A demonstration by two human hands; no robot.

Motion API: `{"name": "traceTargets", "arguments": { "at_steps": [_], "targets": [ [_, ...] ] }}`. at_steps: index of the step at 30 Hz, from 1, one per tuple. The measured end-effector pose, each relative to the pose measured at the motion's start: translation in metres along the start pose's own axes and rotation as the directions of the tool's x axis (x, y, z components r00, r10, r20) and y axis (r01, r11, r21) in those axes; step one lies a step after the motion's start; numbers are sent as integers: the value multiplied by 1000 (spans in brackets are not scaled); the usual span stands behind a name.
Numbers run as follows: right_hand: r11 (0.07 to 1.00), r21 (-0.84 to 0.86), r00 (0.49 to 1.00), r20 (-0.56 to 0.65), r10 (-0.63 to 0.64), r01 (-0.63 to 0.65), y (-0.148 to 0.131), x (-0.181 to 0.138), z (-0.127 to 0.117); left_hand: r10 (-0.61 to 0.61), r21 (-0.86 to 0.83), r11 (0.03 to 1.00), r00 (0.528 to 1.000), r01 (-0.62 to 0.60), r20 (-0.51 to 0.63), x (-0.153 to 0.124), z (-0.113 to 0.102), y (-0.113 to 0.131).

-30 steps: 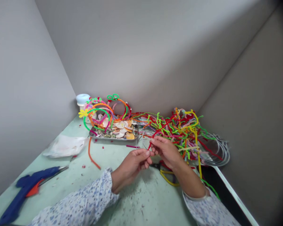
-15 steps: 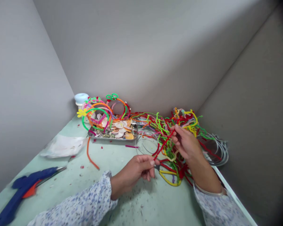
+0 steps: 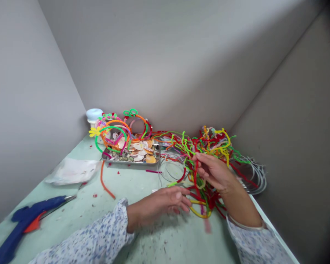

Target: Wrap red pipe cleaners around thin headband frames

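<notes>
My right hand [image 3: 213, 170] pinches a red pipe cleaner [image 3: 195, 176] near its top, between thumb and fingertips. The pipe cleaner hangs down in front of a tangle of coloured pipe cleaners [image 3: 184, 141], so its lower part is hard to trace. My left hand [image 3: 167, 201] is off to the left and lower, fingers extended and loose, with nothing seen in it. Just beyond its fingertips lies a tool with yellow loop handles [image 3: 200, 215], its head hidden behind that hand. A blurred red streak [image 3: 207, 225] shows below the handles.
A metal tray [image 3: 132, 162] of seashells stands at the back, with pipe-cleaner headbands [image 3: 112, 128] on it. A blue glue gun [image 3: 30, 220], a white packet [image 3: 73, 171] and an orange pipe cleaner [image 3: 104, 183] lie leftward. Coiled wire [image 3: 260, 176] sits right; walls surround the table.
My left hand has let go of the lower end of the red pipe cleaner and spread its fingers. My right hand has shifted slightly left and down, and the pipe cleaner now hangs more upright.
</notes>
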State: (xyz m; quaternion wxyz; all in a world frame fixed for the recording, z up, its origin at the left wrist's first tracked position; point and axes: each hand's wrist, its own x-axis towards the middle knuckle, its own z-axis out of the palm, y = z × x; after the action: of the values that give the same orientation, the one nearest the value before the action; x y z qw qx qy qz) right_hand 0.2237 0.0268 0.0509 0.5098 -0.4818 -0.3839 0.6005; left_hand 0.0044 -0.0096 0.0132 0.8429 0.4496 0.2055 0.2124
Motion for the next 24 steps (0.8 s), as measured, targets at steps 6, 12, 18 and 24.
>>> {"name": "traceTargets", "arguments": {
  "at_steps": [6, 12, 18, 24],
  "targets": [
    [987, -154, 990, 129, 62, -41, 16, -1, 21, 7, -53, 998, 989, -15, -149, 5, 2, -6],
    [992, -125, 997, 75, -15, 25, 18, 5, 13, -79, -20, 997, 980, 77, -181, 8, -2, -12],
    [997, -61, 998, 34, -44, 46, 13, 7, 5, -139, 9, 990, 974, 143, -181, 7, -1, -12],
    [999, 1, 999, 26, -47, 47, 7, 4, 3, -144, -25, 990, 969, 142, -200, 8, -4, -15]
  ]
}}
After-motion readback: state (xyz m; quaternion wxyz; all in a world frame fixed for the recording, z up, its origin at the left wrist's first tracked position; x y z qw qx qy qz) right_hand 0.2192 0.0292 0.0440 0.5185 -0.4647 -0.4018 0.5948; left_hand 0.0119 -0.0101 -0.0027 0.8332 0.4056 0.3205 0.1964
